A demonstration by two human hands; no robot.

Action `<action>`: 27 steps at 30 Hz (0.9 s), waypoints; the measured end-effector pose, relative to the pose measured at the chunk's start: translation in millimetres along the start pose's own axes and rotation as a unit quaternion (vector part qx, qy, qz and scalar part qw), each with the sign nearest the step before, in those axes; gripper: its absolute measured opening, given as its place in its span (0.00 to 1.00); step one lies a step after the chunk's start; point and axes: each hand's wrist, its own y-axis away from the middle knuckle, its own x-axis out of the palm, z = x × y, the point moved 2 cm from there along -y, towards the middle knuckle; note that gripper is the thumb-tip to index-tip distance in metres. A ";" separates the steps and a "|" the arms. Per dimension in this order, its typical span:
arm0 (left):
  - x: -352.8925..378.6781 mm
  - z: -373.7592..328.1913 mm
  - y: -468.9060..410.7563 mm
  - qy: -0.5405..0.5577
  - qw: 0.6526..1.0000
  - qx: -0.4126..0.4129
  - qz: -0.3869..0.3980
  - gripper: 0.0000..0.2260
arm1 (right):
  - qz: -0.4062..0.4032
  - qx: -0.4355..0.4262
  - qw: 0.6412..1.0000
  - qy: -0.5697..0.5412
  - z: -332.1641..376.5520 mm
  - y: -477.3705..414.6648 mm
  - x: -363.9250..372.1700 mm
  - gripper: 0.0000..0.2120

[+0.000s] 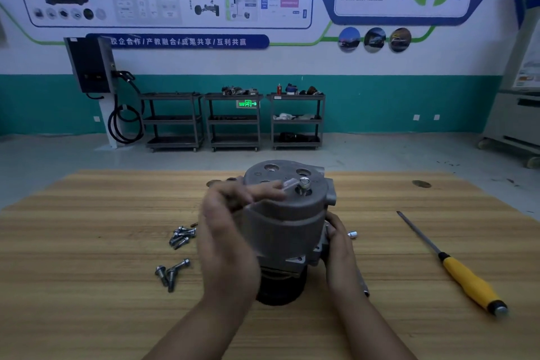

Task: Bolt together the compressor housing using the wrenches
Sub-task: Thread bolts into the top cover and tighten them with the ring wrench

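Tightening the top bolt (304, 183), it seems: your left hand (230, 213) pinches a blurred wrench (289, 184), your right hand (339, 240) grips the compressor housing (289, 222). Next, seat the loose bolts (182, 237) squarely.

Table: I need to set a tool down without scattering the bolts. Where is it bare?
Bare wood lies between the compressor housing and the yellow-handled screwdriver, beyond the screwdriver to the right edge, and along the table's near-left corner. Crowded: the two bolt clusters left of the housing, and a small socket by the right hand.
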 end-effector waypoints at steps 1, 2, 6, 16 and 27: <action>-6.1 3.0 -6.0 -0.005 0.996 -0.054 -0.077 0.17 | 0.034 -0.011 0.999 0.017 -11.4 11.5 3.9 0.18; -13.4 6.0 -14.9 -0.022 0.985 -0.092 -0.141 0.16 | 0.036 -0.026 0.999 0.017 -12.2 16.2 5.7 0.18; -28.2 24.3 -62.7 -0.187 0.934 -0.253 -0.167 0.15 | 0.030 -0.021 0.999 0.005 -14.0 2.4 3.3 0.17; 12.0 62.7 -139.7 -0.545 0.770 -0.306 0.126 0.22 | 0.049 -0.024 0.998 0.003 -26.0 6.6 4.2 0.19; 97.8 77.5 -136.9 -0.640 0.670 -0.171 0.334 0.11 | 0.060 -0.018 0.997 0.038 -24.8 6.5 4.9 0.16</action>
